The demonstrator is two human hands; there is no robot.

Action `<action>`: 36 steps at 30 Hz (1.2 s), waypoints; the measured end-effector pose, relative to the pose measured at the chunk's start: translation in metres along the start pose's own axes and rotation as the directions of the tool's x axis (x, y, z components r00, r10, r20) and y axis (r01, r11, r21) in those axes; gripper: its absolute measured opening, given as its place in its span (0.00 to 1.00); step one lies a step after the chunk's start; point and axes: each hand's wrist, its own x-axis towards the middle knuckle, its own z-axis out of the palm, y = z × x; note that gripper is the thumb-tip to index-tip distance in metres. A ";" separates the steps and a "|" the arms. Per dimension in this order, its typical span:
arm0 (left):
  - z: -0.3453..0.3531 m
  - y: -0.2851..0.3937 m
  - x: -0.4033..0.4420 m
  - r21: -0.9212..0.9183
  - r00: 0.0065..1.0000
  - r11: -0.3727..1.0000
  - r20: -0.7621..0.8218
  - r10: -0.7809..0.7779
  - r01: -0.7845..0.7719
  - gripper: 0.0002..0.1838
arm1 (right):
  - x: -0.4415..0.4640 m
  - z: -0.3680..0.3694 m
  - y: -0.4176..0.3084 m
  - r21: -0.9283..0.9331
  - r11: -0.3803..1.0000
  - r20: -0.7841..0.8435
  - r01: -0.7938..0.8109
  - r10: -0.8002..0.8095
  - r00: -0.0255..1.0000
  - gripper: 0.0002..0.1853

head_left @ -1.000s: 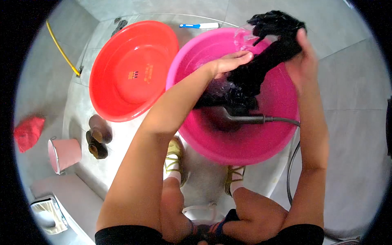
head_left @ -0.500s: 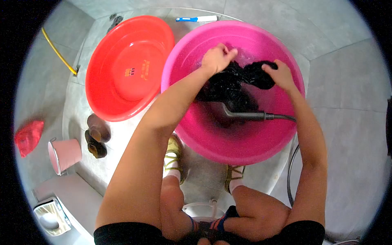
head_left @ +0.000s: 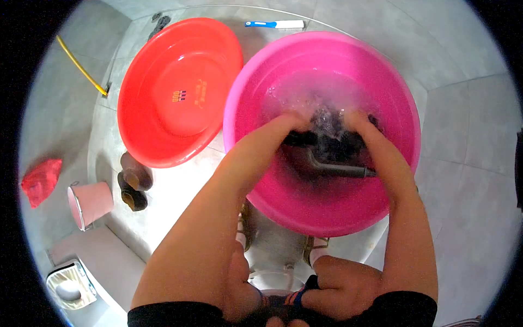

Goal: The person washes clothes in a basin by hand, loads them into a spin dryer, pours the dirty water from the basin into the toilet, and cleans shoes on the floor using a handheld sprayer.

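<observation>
A black wet cloth [head_left: 346, 144] lies bunched in water in a large pink basin [head_left: 321, 218]. My left hand [head_left: 294, 122] reaches down to the cloth's left part, its fingers hidden by splashing water. On the other side my right hand [head_left: 357, 120] is at the cloth too, with a bit of black fabric to its right; its fingers are also hidden. Water splashes and foams between the two hands. A dark shower head [head_left: 343, 170] with its handle pointing right lies in the basin, just below the cloth, touched by neither hand.
Left of the pink basin stands a red basin [head_left: 163, 144]. A blue-and-white brush [head_left: 275, 24] lies behind them. On the left are brown shoes [head_left: 133, 182], a pink bucket [head_left: 92, 204], a red cloth [head_left: 41, 182] and a yellow hose [head_left: 81, 66]. My feet stand before the basin.
Both hands have moved down into the water with the black cloth, which the right hand held up at the side before. Water now splashes up around them. The view has shifted slightly.
</observation>
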 end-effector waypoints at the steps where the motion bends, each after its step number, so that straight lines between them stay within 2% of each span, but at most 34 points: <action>1: -0.006 0.001 0.000 -0.169 0.992 0.979 -0.043 -0.119 0.111 0.42 | 0.004 0.003 0.000 -0.026 0.998 0.015 -0.064 0.064 0.998 0.23; 3: -0.013 0.002 0.002 -0.491 0.932 0.824 -0.062 -0.357 0.283 0.46 | 0.001 0.021 -0.009 0.041 0.996 -0.076 -0.075 0.078 0.994 0.19; 4: -0.013 -0.001 0.006 -0.582 0.901 0.746 -0.051 -0.430 0.324 0.45 | 0.000 0.027 -0.014 0.077 0.994 -0.123 -0.075 0.084 0.989 0.18; 5: -0.015 -0.003 0.010 -0.665 0.864 0.656 -0.031 -0.502 0.357 0.45 | 0.002 0.025 -0.006 0.026 0.999 -0.041 -0.041 0.042 0.998 0.20; 6: -0.013 -0.005 0.012 -0.739 0.823 0.555 -0.001 -0.568 0.382 0.46 | 0.001 0.020 -0.003 0.038 0.992 -0.047 -0.118 0.120 0.992 0.21; 8: -0.012 -0.006 0.013 -0.853 0.832 0.443 -0.019 -0.555 0.276 0.44 | -0.005 0.001 0.000 0.071 0.958 -0.070 -0.277 0.281 0.957 0.22; 9: -0.009 -0.006 0.015 -0.911 0.839 0.356 -0.020 -0.544 0.209 0.42 | -0.006 -0.003 0.008 0.322 0.934 -0.276 -0.152 0.246 0.929 0.24; 10: -0.007 -0.005 0.014 -0.956 0.846 0.258 -0.018 -0.533 0.142 0.41 | -0.012 -0.021 0.008 0.369 0.928 -0.349 -0.043 0.182 0.919 0.27; 11: -0.008 -0.006 0.016 -0.988 0.890 0.079 0.081 -0.449 0.130 0.41 | -0.021 -0.036 0.008 0.795 0.606 -0.200 0.006 0.253 0.946 0.28; 12: -0.013 -0.007 0.018 -0.986 0.926 -0.105 0.159 -0.344 0.131 0.41 | -0.046 -0.066 -0.014 0.900 0.431 -0.123 -0.056 0.377 0.918 0.28; 13: -0.016 -0.005 0.017 -0.947 0.951 -0.285 0.216 -0.220 0.150 0.41 | -0.063 -0.086 -0.024 0.986 0.164 -0.087 0.035 0.319 0.944 0.26; 16: -0.057 0.028 -0.008 -0.818 0.978 -0.538 0.196 0.071 0.203 0.46 | -0.113 -0.137 -0.057 0.932 -0.166 -0.283 0.323 0.227 0.932 0.24; 17: -0.071 0.041 -0.021 -0.810 0.984 -0.559 0.155 0.089 0.178 0.46 | -0.124 -0.147 -0.060 0.853 -0.332 -0.393 0.403 0.101 0.914 0.23; 19: -0.100 0.066 -0.043 -0.791 0.990 -0.599 0.066 0.121 0.126 0.48 | -0.156 -0.175 -0.079 0.775 -0.401 -0.493 0.489 0.099 0.864 0.20; 20: -0.111 0.072 -0.047 -0.742 0.985 -0.663 -0.018 0.169 0.100 0.49 | -0.166 -0.182 -0.084 0.731 -0.433 -0.541 0.527 0.102 0.835 0.19; 22: -0.130 0.078 -0.053 -0.627 0.950 -0.775 -0.193 0.244 0.071 0.49 | -0.169 -0.181 -0.076 0.713 -0.376 -0.603 0.592 0.104 0.791 0.16; 23: -0.140 0.083 -0.054 -0.630 0.945 -0.775 -0.278 0.172 -0.044 0.50 | -0.168 -0.179 -0.073 0.699 -0.349 -0.633 0.623 0.101 0.767 0.15; 25: -0.156 0.086 -0.052 -0.600 0.894 -0.750 -0.448 0.028 -0.277 0.51 | -0.155 -0.163 -0.067 0.650 0.119 -0.753 0.751 0.234 0.615 0.14; 26: -0.158 0.084 -0.049 -0.554 0.893 -0.799 -0.448 0.049 -0.234 0.49 | -0.148 -0.153 -0.068 0.447 0.460 -0.894 0.768 0.186 0.408 0.14; 27: -0.158 0.081 -0.045 -0.504 0.890 -0.843 -0.450 0.071 -0.187 0.46 | -0.142 -0.144 -0.070 0.210 0.747 -0.976 0.630 0.125 0.176 0.15; 28: -0.157 0.078 -0.040 -0.451 0.887 -0.882 -0.452 0.094 -0.137 0.44 | -0.143 -0.140 -0.079 0.164 0.762 -0.979 0.626 0.050 0.196 0.20; 29: -0.157 0.076 -0.035 -0.442 0.880 -0.894 -0.453 0.145 -0.081 0.35 | -0.145 -0.137 -0.090 0.025 0.816 -0.990 0.578 -0.062 0.130 0.25; 30: -0.142 0.057 -0.014 -0.457 0.729 -0.876 -0.546 0.413 0.154 0.30 | -0.147 -0.137 -0.105 -0.114 0.848 -0.982 0.517 -0.176 0.073 0.29; 31: -0.146 0.074 -0.033 -0.550 0.878 -0.833 -0.422 0.224 -0.052 0.28 | -0.142 -0.132 -0.111 -0.175 0.839 -0.963 0.515 -0.256 0.089 0.34; 32: -0.150 0.091 -0.054 -0.656 0.951 -0.720 -0.310 -0.014 -0.224 0.26 | -0.136 -0.125 -0.115 -0.234 0.825 -0.937 0.514 -0.332 0.106 0.38; 33: -0.146 0.085 -0.046 -0.645 0.930 -0.726 -0.368 0.020 -0.239 0.23 | -0.136 -0.127 -0.121 -0.313 0.840 -0.931 0.443 -0.364 0.034 0.32; 35: -0.130 0.059 -0.010 -0.618 0.872 -0.738 -0.483 0.082 -0.273 0.19 | -0.119 -0.116 -0.110 -0.196 0.869 -0.966 0.454 -0.251 0.063 0.29; 36: -0.134 0.067 -0.015 -0.652 0.902 -0.667 -0.425 -0.073 -0.361 0.16 | -0.111 -0.115 -0.108 -0.139 0.878 -0.978 0.459 -0.195 0.078 0.27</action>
